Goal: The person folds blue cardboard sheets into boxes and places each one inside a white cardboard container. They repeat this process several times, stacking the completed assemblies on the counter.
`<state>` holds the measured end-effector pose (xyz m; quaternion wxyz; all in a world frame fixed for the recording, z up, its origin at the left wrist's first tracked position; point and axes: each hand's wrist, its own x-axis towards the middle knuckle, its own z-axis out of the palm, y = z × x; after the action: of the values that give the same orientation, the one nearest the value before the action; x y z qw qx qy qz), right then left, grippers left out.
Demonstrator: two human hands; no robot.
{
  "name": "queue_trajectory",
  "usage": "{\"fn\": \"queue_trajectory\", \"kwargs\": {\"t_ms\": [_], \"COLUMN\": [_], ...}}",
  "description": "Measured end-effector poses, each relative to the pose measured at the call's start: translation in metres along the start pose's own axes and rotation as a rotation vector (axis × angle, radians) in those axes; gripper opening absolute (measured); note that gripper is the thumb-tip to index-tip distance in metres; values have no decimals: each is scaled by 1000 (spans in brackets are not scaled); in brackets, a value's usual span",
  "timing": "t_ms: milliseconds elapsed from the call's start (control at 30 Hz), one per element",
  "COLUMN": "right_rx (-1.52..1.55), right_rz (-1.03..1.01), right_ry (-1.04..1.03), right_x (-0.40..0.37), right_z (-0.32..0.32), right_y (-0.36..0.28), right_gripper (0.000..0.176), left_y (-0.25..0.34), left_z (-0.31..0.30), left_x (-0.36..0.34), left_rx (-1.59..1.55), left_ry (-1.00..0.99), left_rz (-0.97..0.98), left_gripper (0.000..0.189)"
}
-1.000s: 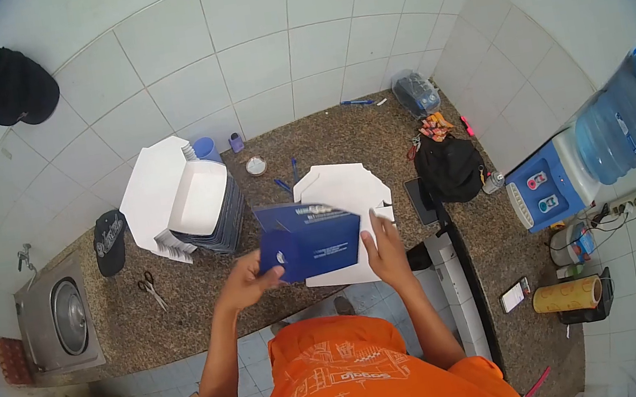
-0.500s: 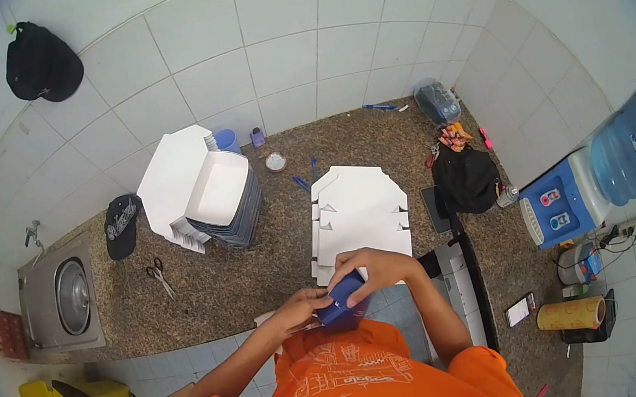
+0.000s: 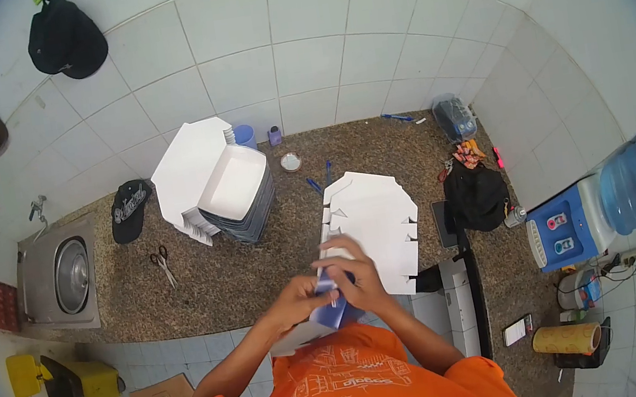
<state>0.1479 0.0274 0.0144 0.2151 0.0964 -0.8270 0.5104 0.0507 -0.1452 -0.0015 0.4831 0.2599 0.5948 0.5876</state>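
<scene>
Close against my orange shirt I hold a cardboard food tray (image 3: 325, 317), blue on its outer side and white inside, partly folded. My left hand (image 3: 294, 304) pinches its left edge. From the right, my right hand (image 3: 354, 277) grips the upper corner, with its fingers bent over the blue panel. Part of the tray is hidden behind the fingers. Just beyond my hands lies a pile of flat white cardboard blanks (image 3: 376, 227) with notched edges. Farther left stands a stack of folded trays (image 3: 237, 182), white inside and dark outside, beside another pile of white blanks (image 3: 185, 165).
Scissors (image 3: 163, 264) and a dark cap (image 3: 131, 210) lie on the counter's left, near a steel sink (image 3: 85, 266). Blue pens (image 3: 329, 170) lie behind the blanks. To the right are a black bag (image 3: 475, 195), a phone (image 3: 518, 330) and a water dispenser (image 3: 569, 227).
The tray has tilted, and more of its white side shows at the left. My right hand has bent its fingers over the upper corner. The whole view has shifted slightly.
</scene>
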Motion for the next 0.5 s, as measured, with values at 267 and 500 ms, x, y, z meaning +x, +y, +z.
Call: {"fn": "queue_trajectory", "kwargs": {"t_ms": [267, 500], "right_rx": [-417, -276], "right_rz": [-228, 3], "right_ry": [222, 336], "right_x": [-17, 11], "right_z": [17, -21], "right_y": [20, 18], "right_gripper": [38, 40], "left_y": [4, -35], "left_z": [28, 8], "left_x": [41, 72], "left_rx": [-778, -109], "left_ry": [646, 526], "left_rz": [213, 358], "left_gripper": [21, 35]}}
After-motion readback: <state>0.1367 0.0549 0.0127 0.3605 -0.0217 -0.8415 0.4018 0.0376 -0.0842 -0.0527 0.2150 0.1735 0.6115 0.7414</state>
